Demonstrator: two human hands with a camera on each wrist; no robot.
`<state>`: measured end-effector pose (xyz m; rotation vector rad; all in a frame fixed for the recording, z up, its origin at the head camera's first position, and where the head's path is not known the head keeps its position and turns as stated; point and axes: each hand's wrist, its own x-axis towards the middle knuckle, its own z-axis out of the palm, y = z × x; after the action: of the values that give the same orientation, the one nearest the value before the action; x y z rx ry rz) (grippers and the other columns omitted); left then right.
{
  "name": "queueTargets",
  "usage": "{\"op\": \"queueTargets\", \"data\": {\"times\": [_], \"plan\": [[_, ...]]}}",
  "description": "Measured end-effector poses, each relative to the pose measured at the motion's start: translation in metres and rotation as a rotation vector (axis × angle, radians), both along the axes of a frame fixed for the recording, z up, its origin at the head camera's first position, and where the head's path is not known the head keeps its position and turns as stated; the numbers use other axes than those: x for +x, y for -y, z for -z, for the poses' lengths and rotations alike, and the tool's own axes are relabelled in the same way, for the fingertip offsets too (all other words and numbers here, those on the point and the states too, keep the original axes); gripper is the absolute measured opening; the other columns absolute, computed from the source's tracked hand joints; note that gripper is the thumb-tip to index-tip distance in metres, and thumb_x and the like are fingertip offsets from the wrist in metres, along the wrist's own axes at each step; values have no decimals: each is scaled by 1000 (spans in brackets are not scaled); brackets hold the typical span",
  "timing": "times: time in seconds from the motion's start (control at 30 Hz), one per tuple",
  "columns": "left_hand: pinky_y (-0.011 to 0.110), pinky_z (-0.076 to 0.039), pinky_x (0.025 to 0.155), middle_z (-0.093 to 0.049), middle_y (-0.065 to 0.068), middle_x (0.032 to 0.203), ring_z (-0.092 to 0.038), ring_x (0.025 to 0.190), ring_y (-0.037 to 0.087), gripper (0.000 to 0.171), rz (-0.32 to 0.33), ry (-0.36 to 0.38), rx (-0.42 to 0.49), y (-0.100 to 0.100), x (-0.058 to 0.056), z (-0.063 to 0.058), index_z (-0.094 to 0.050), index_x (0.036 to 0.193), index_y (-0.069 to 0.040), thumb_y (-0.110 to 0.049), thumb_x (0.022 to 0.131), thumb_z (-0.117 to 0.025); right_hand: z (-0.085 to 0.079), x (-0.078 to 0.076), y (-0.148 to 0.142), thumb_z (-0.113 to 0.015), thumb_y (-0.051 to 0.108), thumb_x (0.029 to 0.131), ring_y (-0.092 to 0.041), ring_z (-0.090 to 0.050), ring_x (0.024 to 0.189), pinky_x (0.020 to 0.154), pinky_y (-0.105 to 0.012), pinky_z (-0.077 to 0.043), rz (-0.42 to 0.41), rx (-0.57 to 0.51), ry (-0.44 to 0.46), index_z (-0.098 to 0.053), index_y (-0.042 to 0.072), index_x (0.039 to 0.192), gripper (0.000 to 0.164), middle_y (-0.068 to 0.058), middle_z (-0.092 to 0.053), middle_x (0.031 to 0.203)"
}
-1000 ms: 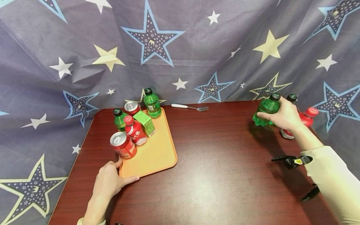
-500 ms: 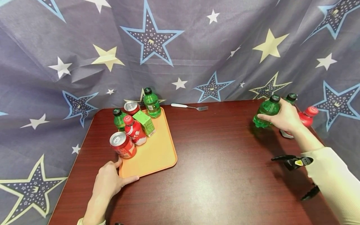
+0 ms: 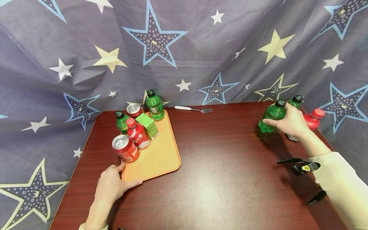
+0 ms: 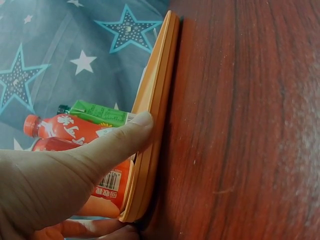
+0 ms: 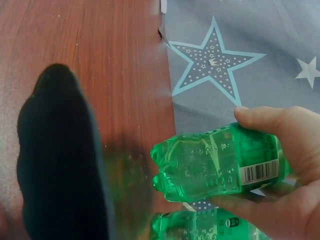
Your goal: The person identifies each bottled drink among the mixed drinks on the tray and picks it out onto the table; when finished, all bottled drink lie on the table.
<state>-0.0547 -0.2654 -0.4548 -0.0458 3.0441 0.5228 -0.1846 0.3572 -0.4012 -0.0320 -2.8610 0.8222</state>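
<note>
In the head view my right hand (image 3: 291,121) grips a green plastic bottle (image 3: 274,111) with a black cap at the table's right. The right wrist view shows its ribbed base and barcode label; the base looks slightly raised off the table. Just behind that hand stand another green bottle (image 3: 296,100) and a red-capped red bottle (image 3: 314,118), partly hidden. My left hand (image 3: 110,183) holds the near left corner of an orange tray (image 3: 161,159), thumb along its front edge, fingers at its left side. The left wrist view shows the thumb (image 4: 120,142) against the rim.
Crowded on the tray's left and back are a red can (image 3: 126,148), a red bottle (image 3: 139,134), a green carton (image 3: 148,126), green bottles (image 3: 155,107) and another can (image 3: 134,110). A white-handled fork (image 3: 194,109) lies at the back edge, before a star-patterned curtain (image 3: 201,64).
My right hand has brought the green bottle slightly toward me, and more of the green bottle behind it shows. The left hand and tray have stayed in place.
</note>
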Motion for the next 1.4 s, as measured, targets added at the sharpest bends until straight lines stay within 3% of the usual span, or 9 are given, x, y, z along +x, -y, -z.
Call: {"op": "queueTargets", "data": {"times": [1.4], "plan": [[64, -56, 87, -69, 30, 102, -68, 95, 50, 111, -10, 17, 0, -2, 1, -3, -63, 138, 11, -65, 65, -95, 8, 20, -20, -92, 39, 81, -55, -66, 109, 90, -68, -48, -11, 51, -14, -65, 6, 127, 63, -32, -71, 117]]}}
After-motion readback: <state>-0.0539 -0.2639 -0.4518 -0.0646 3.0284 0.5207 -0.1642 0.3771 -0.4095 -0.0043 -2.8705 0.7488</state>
